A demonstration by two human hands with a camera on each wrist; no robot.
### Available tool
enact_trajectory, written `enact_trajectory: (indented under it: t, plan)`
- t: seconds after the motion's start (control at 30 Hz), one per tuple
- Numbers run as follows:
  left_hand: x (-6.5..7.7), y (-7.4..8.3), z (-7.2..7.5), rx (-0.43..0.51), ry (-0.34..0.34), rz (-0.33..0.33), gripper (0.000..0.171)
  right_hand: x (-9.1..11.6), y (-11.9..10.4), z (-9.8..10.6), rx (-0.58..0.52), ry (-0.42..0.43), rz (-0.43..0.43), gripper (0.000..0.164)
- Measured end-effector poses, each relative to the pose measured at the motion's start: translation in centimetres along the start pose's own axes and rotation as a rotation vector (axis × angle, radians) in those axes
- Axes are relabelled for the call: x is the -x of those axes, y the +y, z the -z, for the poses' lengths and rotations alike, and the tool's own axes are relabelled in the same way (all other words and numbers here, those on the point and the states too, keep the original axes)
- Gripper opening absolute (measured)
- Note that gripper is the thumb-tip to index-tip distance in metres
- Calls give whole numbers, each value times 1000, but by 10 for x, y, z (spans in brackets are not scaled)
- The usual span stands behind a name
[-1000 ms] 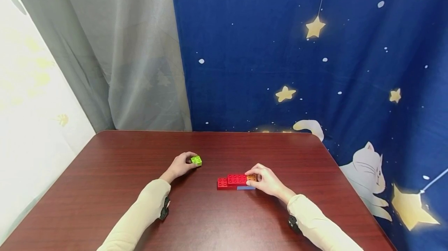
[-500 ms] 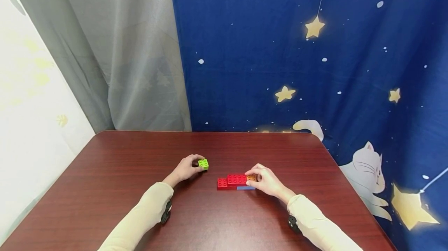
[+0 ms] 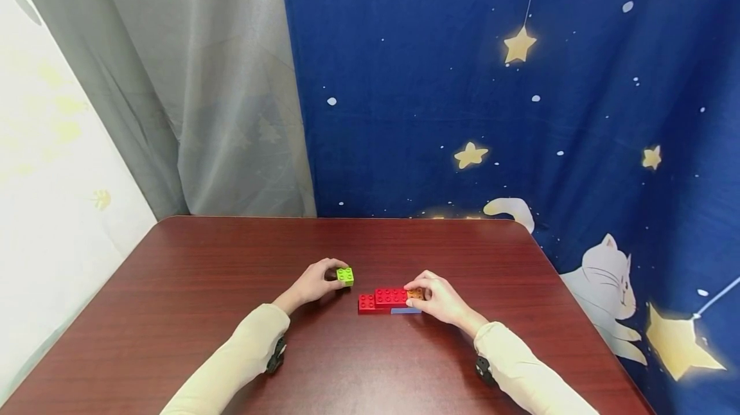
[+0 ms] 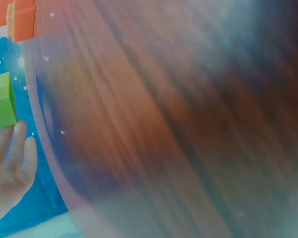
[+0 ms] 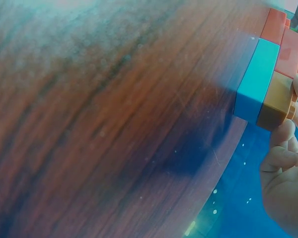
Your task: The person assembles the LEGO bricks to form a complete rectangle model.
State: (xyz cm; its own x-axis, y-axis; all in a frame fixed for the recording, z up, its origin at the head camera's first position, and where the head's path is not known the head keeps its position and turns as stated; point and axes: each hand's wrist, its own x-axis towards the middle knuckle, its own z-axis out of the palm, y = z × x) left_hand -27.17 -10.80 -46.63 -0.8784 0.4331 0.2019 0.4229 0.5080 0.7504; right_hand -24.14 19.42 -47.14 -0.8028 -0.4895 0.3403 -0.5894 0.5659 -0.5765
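Observation:
My left hand [image 3: 317, 281] pinches a lime-green toy building brick [image 3: 345, 275] between thumb and fingers. It is just left of and behind a low two-layer row of bricks. In the left wrist view the same green brick [image 4: 4, 101] sits at the fingertips. The row's lower layer has a red brick [image 3: 367, 303] on the left and a blue brick [image 5: 253, 89] on the right. On top are a longer red brick [image 3: 390, 297] and an orange brick [image 5: 277, 101] at the right end. My right hand [image 3: 440, 296] pinches that orange brick, partly covering it.
The row stands on a dark red-brown wooden table [image 3: 370, 363] with a rounded far edge. Behind the table hang a grey curtain [image 3: 243, 81] and a blue star-patterned curtain [image 3: 405, 81]. A black wrist device [image 3: 276, 355] shows at the left sleeve.
The left hand has moved right and slightly nearer, carrying the green brick towards the row. The right hand and the row of bricks have stayed in place.

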Motion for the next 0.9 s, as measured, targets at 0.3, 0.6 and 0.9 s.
enact_trajectory:
  t: [0.3,0.6,0.9]
  plan:
    - [1,9,-7,-5,-35,-46,29,0,0,0,-3,1,1,26]
    - [3,17,-11,-21,-72,-60,29,0,1,0,0,3,11,26]
    - [4,27,-15,-19,-81,-112,30,0,2,0,6,0,2,26]
